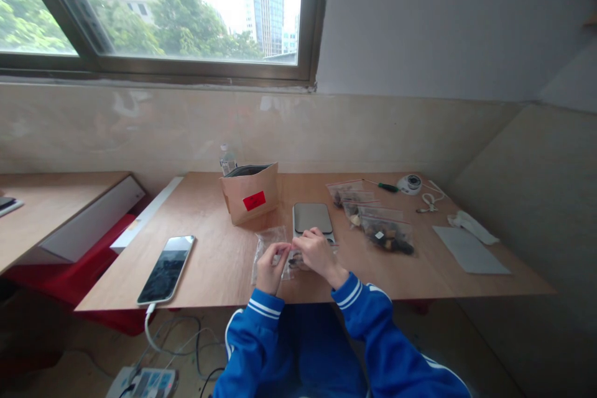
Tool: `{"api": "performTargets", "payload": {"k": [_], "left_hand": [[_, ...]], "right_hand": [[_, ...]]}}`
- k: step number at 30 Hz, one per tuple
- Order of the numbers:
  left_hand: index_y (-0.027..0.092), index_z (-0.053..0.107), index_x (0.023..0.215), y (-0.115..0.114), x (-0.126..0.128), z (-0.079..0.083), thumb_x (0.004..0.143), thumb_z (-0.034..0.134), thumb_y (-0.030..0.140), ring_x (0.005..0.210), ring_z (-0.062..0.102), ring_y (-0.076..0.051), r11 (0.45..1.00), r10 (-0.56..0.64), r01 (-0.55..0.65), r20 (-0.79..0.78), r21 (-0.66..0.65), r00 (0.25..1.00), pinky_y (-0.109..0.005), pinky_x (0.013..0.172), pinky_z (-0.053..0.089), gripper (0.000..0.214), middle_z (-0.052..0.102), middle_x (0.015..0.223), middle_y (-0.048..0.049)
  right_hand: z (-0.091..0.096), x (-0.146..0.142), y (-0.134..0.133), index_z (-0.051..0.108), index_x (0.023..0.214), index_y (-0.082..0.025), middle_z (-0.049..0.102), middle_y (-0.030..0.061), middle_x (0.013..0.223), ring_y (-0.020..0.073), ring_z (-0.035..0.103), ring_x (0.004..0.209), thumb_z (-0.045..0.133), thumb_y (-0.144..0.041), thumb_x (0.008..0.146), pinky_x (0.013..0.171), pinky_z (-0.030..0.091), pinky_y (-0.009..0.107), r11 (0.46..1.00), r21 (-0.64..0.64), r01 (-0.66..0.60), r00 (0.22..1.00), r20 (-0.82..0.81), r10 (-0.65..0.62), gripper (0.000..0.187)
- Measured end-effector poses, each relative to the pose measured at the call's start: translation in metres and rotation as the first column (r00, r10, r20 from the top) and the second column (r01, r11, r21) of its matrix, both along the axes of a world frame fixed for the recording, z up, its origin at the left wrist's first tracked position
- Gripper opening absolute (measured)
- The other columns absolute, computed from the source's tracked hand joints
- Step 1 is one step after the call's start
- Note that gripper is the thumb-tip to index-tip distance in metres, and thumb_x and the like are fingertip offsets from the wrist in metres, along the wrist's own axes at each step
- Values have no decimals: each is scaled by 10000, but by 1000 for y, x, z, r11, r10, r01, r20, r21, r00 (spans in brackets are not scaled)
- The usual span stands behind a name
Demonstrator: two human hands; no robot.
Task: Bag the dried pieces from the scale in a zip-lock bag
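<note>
My left hand [272, 267] and my right hand [318, 254] meet near the front of the table, fingers pinched on the top edge of a small clear zip bag [298, 262]. A bit of the red seal strip shows between the fingertips. Small dark pieces lie in the bag; what they are I cannot make out. Just behind my hands sits a digital kitchen scale [311, 216] with a grey plate, its front partly hidden by my right hand. Clear plastic bags [268, 238] lie flat beside and under my left hand.
A brown paper pouch [242, 199] stands open at the back, a water bottle [227, 160] behind it. Several filled zip bags [387, 233] lie right of the scale. Farther right are a screwdriver [388, 187], dome camera [410, 184] and white paper [471, 250]. A plugged-in phone [166, 270] lies left.
</note>
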State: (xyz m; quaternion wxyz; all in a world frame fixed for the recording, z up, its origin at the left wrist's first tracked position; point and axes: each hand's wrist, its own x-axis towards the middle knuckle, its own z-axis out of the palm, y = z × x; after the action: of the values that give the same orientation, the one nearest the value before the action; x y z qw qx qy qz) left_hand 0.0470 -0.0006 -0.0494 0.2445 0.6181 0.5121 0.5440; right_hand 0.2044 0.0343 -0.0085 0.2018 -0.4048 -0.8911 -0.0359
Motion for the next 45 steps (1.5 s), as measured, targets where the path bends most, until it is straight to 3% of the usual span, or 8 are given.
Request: {"api": "performTargets", "payload": {"k": [6,10,17,21,25,32,38,45], "left_hand": [[204,663,837,1,-2,-1,842,560,370,773,624,-168,1000,9,-9,-9,11,1000,-288,725,488,196,685,812,-27],[206,672,831,0,-4,-2,844,563,352,766,617,-162,1000,1,-1,-15,16,1000,-281,721,481,182,678,795,-22],[215,657,807,0,2,-2,859,532,323,762,620,-160,999,-23,25,-55,41,998,-267,711,476,174,674,794,-18],[219,657,808,-2,2,-2,847,548,322,774,630,-169,997,21,-17,-48,71,999,-281,722,485,155,681,801,-20],[213,657,802,-1,0,-3,837,566,346,780,634,-177,997,51,-49,-28,60,998,-290,724,495,165,684,801,-30],[210,678,866,8,-4,-1,827,579,372,781,650,-173,998,-55,55,-19,-19,998,-291,743,519,194,707,839,-33],[215,684,794,10,0,5,817,592,355,761,651,-176,994,-108,108,-54,-13,993,-291,723,522,169,701,797,-32],[203,694,802,9,8,7,827,582,364,759,648,-181,988,-154,154,-42,-8,987,-301,716,527,198,695,796,-48]], "right_hand": [[3,1,-7,621,865,-203,672,30,784,178,560,783,452,-260,947,797,340,309,999,-19,-30,995,-96,28,197],[5,1,-11,609,853,-198,676,24,819,176,564,804,475,-251,937,808,344,312,998,-43,-37,983,-184,29,168],[5,-5,-10,586,718,-173,631,35,708,181,542,741,473,-61,847,784,341,321,999,-29,43,989,-144,-47,205],[3,1,-8,603,799,-178,664,28,790,175,571,780,483,-151,905,779,351,311,998,-57,11,983,-182,-21,163],[-2,10,-6,623,778,-186,680,29,759,175,593,747,483,-253,933,784,357,316,997,-64,40,993,-110,-46,219],[-3,9,-7,652,759,-184,683,28,690,146,591,660,499,-184,917,796,347,300,996,-79,44,997,-56,-49,220],[-1,20,-12,676,791,-216,693,19,734,166,592,749,519,-254,916,762,346,296,992,-112,56,994,-87,-66,204],[-4,29,-8,667,788,-193,703,3,723,127,586,643,488,-62,871,791,334,298,983,-171,66,994,-74,-79,238]]}}
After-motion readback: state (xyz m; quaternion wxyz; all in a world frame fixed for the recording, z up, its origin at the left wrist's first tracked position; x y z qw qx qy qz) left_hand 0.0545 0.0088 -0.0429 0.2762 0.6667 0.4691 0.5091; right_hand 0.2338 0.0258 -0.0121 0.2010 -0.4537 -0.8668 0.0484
